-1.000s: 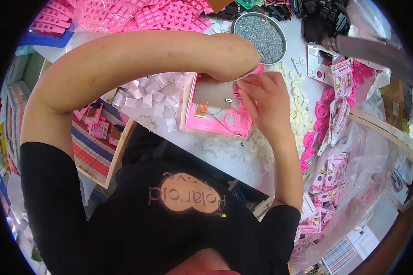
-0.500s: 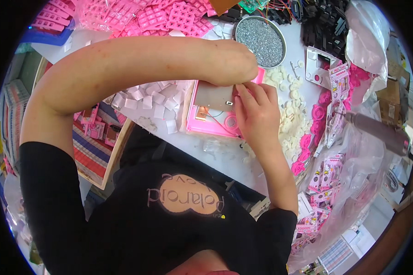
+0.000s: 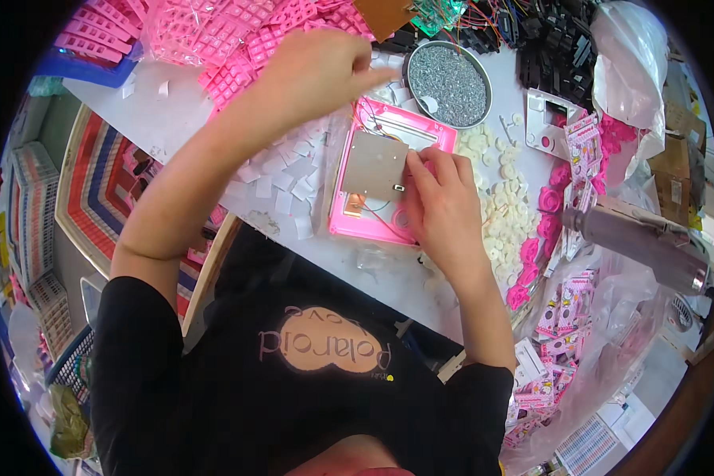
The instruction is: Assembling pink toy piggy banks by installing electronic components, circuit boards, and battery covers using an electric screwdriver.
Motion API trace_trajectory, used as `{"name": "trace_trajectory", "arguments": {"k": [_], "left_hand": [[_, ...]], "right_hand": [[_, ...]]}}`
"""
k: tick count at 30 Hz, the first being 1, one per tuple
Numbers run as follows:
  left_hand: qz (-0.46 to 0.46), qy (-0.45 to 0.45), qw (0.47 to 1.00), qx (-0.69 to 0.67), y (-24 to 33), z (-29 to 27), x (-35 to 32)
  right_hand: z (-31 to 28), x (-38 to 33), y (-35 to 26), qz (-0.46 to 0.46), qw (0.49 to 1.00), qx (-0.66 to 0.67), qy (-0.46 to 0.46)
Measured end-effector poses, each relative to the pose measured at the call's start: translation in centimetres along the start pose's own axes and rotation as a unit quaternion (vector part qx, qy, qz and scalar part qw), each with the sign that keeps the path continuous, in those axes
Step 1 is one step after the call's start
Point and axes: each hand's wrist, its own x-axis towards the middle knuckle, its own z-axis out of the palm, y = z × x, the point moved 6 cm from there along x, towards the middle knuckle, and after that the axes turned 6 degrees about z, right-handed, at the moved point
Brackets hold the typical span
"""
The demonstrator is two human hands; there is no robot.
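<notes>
Pink housing [image 3: 373, 230] lies on tabletop [image 3: 174, 119], grey board [image 3: 373, 165] seated in it. Right hand [image 3: 444, 208] fingertips pinned on board edge; left hand [image 3: 313, 75] loosely curled, empty, above the housing. Board should be kept pressed flat, wires cleared.

On the white work table [image 3: 174, 119] in front of us lies the pink plastic casing [image 3: 389, 178], and on it rests the grey square metal plate [image 3: 373, 165]. Our right hand [image 3: 444, 210] lies on the casing's right side, fingertips touching the plate's right edge. Our left hand [image 3: 313, 75] hovers above the table behind and left of the casing. Left of the casing lies the scatter of small white paper squares [image 3: 282, 178]. Behind the casing stands the round metal dish of small screws [image 3: 448, 83]. To the right of our right hand lies the heap of cream round discs [image 3: 504, 218], and beyond it the row of pink flower-shaped pieces [image 3: 543, 214].
</notes>
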Motion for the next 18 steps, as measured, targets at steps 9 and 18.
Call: {"name": "trace_trajectory", "arguments": {"k": [9, 18], "left_hand": [[-0.052, -0.097, 0.994, 0.025, -0.9, 2.4, -1.7], [0.056, 0.056, 0.991, -0.109, 3.0, 1.7, -3.5]], "right_hand": [[-1.5, 2.2, 0.6, 0.0, 0.996, 0.068, 0.063], [-0.8, 6.1, 1.0, 0.036, 0.963, 0.261, 0.063]]}}
